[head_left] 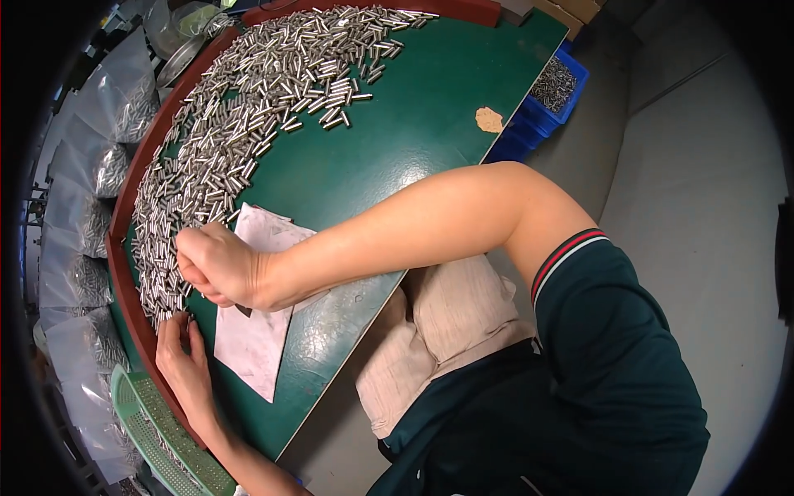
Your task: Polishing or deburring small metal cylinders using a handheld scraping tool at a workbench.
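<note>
Short, shiny metal pins (240,124) lie in a wide heap along the left and far side of a green tabletop (430,91). My right hand (217,266) is closed in a fist over the near part of the heap and a stained white cloth (252,351). A small dark tip shows under its wrist; what the fist holds is hidden. Lower left, my left hand (184,355) curls at the near end of the heap, beside the red rim. Its thumb and fingertips are drawn together on what looks like one metal pin.
A raised red rim (124,198) borders the table. Beyond it stand several clear plastic bags (99,169) of metal parts. A green perforated basket (157,434) sits near left. At the right edge, a blue bin (571,87) holds small parts; a tan patch (489,120) marks the tabletop.
</note>
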{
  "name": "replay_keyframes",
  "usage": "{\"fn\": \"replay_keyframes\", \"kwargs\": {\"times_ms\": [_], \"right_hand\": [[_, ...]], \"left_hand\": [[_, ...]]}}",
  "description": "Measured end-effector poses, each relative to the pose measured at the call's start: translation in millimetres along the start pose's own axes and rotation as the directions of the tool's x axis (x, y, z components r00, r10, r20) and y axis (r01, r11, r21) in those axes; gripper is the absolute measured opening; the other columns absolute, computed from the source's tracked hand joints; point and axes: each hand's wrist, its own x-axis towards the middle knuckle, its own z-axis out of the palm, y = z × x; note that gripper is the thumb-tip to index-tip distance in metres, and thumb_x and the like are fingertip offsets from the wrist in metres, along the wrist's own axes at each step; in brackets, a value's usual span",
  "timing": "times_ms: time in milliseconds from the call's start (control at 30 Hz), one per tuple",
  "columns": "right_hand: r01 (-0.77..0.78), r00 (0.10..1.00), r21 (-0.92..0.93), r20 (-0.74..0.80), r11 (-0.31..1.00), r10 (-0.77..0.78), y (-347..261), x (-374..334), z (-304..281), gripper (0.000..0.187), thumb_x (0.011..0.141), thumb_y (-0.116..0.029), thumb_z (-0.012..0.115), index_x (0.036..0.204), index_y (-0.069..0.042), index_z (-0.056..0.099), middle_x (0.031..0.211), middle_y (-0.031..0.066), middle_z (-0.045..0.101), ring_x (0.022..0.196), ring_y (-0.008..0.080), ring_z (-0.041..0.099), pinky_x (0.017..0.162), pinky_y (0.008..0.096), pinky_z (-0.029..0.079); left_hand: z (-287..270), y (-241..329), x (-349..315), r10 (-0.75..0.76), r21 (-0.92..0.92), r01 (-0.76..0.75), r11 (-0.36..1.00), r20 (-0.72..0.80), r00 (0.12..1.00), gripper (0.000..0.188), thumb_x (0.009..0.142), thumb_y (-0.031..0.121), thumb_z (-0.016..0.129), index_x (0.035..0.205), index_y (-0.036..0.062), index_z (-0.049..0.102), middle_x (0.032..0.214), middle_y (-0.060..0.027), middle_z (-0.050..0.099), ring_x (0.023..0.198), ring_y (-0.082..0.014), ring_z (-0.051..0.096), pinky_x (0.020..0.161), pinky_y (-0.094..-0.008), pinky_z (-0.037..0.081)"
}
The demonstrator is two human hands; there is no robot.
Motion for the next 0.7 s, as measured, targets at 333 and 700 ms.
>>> {"fn": "replay_keyframes", "kwargs": {"times_ms": [333, 700], "right_hand": [[-0.153, 0.988, 0.016, 0.009, 0.988, 0.153, -4, -1, 1, 0.031, 0.082, -0.028, 0.034, 0.056, -0.011, 0.033, 0.045, -0.0030, 0.028, 0.036, 0.0065, 0.024, 0.035, 0.0219, 0.020], [-0.139, 0.990, -0.107, 0.008, 0.985, 0.140, -17, -11, 2, 0.032, 0.080, -0.025, 0.029, 0.052, -0.012, 0.028, 0.041, -0.0033, 0.026, 0.035, 0.0069, 0.021, 0.037, 0.0227, 0.018]], "left_hand": [[-11, 21, -3, 0.084, -0.039, -0.092, 0.995, -0.164, 0.983, 0.008, 0.073, 0.000, 0.058, 0.080, -0.0014, 0.055, 0.071, -0.0120, 0.053, 0.062, -0.0242, 0.055, 0.057, -0.0315, 0.043], [5, 7, -4, -0.018, 0.003, 0.019, 1.000, -0.108, 0.994, 0.006, 0.070, 0.003, 0.058, 0.074, 0.0007, 0.055, 0.071, -0.0120, 0.051, 0.066, -0.0306, 0.053, 0.057, -0.0380, 0.043]]}}
